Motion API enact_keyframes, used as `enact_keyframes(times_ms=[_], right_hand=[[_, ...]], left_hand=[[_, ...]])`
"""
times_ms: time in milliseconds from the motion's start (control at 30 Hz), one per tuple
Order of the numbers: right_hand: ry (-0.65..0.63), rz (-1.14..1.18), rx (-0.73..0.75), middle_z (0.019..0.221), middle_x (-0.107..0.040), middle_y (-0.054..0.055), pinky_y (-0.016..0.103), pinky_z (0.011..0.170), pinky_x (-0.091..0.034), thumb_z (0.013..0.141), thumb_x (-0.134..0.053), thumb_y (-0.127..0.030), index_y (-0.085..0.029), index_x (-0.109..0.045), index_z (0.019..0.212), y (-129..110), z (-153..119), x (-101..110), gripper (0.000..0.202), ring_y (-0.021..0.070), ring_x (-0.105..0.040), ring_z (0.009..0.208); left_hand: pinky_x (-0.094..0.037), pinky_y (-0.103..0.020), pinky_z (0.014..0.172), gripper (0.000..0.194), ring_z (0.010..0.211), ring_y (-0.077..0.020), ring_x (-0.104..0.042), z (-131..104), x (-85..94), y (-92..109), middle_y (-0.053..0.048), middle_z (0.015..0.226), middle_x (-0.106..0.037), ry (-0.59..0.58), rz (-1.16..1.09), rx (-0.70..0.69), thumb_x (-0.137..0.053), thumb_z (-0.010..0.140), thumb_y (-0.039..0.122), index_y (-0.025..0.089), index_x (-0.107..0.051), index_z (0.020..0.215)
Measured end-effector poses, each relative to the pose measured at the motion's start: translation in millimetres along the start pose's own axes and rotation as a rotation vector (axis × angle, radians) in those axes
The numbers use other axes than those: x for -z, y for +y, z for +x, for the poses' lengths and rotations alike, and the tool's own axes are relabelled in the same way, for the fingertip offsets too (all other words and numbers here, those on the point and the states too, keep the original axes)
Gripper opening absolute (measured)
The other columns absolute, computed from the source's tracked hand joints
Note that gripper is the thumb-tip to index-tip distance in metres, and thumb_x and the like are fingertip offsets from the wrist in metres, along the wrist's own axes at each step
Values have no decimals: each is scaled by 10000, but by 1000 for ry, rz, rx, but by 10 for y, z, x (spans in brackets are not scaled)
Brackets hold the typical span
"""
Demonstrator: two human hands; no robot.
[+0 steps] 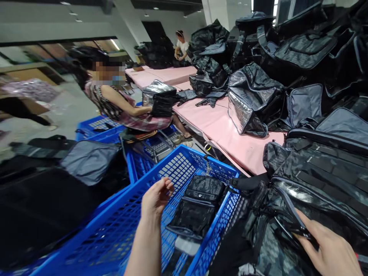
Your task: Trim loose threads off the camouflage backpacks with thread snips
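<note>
My left hand (156,194) is raised over a blue plastic crate (94,226), its fingers curled in and nothing visible in them. Below and to the right of it, dark camouflage pouches (198,209) lie inside the crate. At the lower right, my right hand (327,241) grips the grey-trimmed opening edge of a dark camouflage bag (276,249). Some black material shows between its thumb and fingers; its exact form is hard to make out. Silvery lining glints at the bag's opening.
A seated person (120,96) handles a silver-lined black bag (159,97). Camouflage bags (304,50) are heaped on a pink-covered table (212,122) at right. Dark bags (89,161) fill the left. Another person (181,46) is at the back.
</note>
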State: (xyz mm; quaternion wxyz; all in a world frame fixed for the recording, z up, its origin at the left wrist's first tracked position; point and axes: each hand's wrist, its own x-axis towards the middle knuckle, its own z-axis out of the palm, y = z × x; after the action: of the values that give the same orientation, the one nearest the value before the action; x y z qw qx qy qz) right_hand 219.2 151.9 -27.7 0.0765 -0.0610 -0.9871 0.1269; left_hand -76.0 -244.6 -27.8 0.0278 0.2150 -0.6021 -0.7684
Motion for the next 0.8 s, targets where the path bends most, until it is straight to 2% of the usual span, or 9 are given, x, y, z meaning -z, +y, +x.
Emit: enact_keyframes(times_ms=[100,200,333,400,467,533,600,700,800], right_hand=[[0,11,8,963,-685,9,228,437,-485,892,-410,-288,-295,-228,1432,40,2,-39,570,166,-670,641],[-17,2,-1,957,-683,16,235,493,-500,873,-411,-243,-277,-239,1431,1,40,-39,585,174,-671,705],[-61,-17,-108,912,-663,42,293,678,-505,796,-436,-150,-218,-379,1372,-211,116,53,583,198,-639,807],[-117,-9,-142,852,-650,31,284,665,-483,752,-478,-139,-216,-405,1360,-306,177,113,617,195,-622,772],[-157,-4,-178,837,-639,24,277,655,-463,738,-505,-154,-232,-424,1348,-365,220,169,620,193,-608,764],[-178,1,-199,847,-634,21,281,661,-448,741,-517,-172,-246,-422,1347,-403,223,212,618,194,-598,766],[-185,7,-196,865,-631,20,289,661,-437,752,-521,-189,-244,-402,1359,-435,192,230,621,197,-591,769],[-182,2,-170,875,-625,25,306,638,-428,772,-533,-214,-213,-375,1371,-473,132,212,620,207,-583,775],[-159,-30,-152,865,-617,28,326,625,-425,785,-560,-245,-186,-376,1362,-495,93,162,609,211,-577,761]], left_hand=[[-531,-287,529,236,606,-178,-616,-64,-29,-46,-31,648,-624,-65,134,-38,-745,604,284,134,-619,735],[-548,-353,650,398,793,-265,-643,-124,-144,-113,-62,775,-673,-184,276,-43,-820,467,317,147,-648,783],[-515,-388,826,614,1135,-377,-503,-249,-521,-272,-95,1041,-666,-363,515,-73,-872,242,253,192,-677,821],[-508,-389,849,662,1171,-365,-485,-392,-806,-378,-85,1151,-633,-499,656,-121,-858,305,385,226,-664,918],[-495,-383,874,654,1092,-312,-561,-637,-1118,-479,-70,1194,-619,-765,702,-98,-779,465,519,243,-625,1039],[-492,-363,863,556,985,-264,-614,-966,-1426,-565,-78,1143,-644,-1001,751,-127,-658,619,574,217,-617,1044],[-515,-344,730,496,799,-228,-641,-1309,-1716,-634,-86,965,-690,-1148,830,-179,-496,741,593,183,-607,997],[-465,-311,617,435,639,-196,-606,-1713,-2075,-695,-60,770,-670,-1220,1073,-390,-348,819,552,192,-590,852],[-404,-319,603,422,658,-226,-595,-1907,-2287,-714,-68,717,-640,-1143,1383,-664,-340,823,557,207,-533,689]])
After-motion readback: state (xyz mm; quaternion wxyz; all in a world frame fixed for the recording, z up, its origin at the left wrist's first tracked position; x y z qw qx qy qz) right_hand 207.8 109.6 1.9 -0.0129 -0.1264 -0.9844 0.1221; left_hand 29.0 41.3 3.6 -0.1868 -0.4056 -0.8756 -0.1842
